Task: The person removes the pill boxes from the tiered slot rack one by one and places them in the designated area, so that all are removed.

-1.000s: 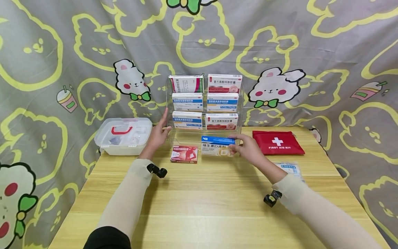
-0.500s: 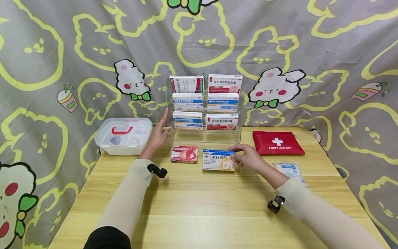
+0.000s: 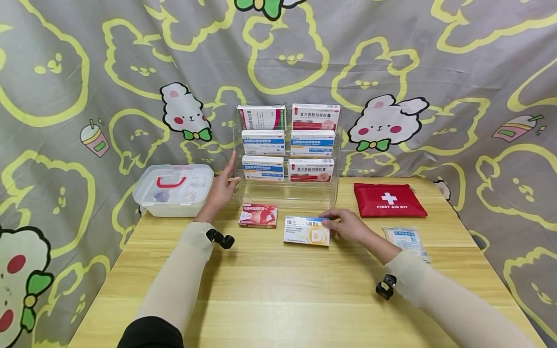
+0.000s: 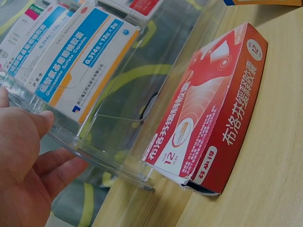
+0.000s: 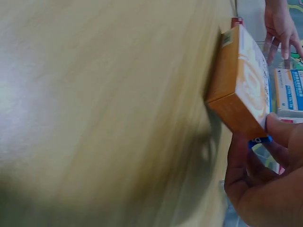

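Observation:
My right hand (image 3: 348,226) pinches the right end of a white, blue and orange vitamin D box (image 3: 306,231), tilted back low over the table. In the right wrist view, the thumb is on the printed face of this box (image 5: 253,80), with the other fingers behind it. My left hand (image 3: 223,189) rests against the left side of a clear tiered display rack (image 3: 287,192), fingers extended. Several medicine boxes (image 3: 263,142) stand in the rack's upper tiers. A red medicine box (image 3: 258,215) lies before the rack; the left wrist view shows this red box (image 4: 208,109) close up.
A lidded plastic box (image 3: 174,191) with a red handle stands at the left. On the right are a red first aid pouch (image 3: 389,199) and a small clear packet (image 3: 405,241). A patterned curtain (image 3: 287,53) hangs behind the wooden table (image 3: 278,295).
My right hand has drawn the vitamin D box down and forward from the rack's lowest tier, and the box now leans back more. The left hand has stayed by the rack.

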Available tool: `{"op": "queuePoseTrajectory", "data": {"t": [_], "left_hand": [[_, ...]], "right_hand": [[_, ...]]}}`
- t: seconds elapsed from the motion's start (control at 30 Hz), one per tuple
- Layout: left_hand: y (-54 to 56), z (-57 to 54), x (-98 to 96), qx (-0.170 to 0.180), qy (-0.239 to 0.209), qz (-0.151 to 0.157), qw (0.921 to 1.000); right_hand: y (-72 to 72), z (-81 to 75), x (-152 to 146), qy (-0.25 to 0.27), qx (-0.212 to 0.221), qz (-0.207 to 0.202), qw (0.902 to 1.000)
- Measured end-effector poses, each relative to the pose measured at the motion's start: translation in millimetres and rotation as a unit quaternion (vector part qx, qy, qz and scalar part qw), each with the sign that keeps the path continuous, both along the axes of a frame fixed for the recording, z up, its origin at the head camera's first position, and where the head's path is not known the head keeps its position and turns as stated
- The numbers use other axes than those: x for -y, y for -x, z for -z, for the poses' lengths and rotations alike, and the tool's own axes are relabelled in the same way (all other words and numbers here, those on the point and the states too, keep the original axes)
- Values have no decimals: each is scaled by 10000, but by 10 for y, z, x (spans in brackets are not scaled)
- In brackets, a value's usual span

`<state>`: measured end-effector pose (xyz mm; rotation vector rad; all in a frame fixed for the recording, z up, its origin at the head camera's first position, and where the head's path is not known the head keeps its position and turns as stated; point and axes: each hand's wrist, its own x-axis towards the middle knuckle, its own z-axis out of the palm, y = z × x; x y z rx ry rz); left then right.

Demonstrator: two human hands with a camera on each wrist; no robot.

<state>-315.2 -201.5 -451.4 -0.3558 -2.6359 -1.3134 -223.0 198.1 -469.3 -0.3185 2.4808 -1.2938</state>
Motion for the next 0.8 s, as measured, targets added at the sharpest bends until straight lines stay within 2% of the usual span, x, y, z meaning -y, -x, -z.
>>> {"op": "queuePoseTrajectory", "data": {"t": [0.27,0.53,0.8], "left_hand": [[-5,0,-5,7,51,-35,10000],[-18,-8,-8,-4,56,-19,10000],[-20,-7,-14,53,-63,2,10000]], "right_hand": [[11,130,-23,114,77,-161,9998],[38,162,-8,74,57,-278,9996],[79,169,15,-42,219,-320,9992]]}}
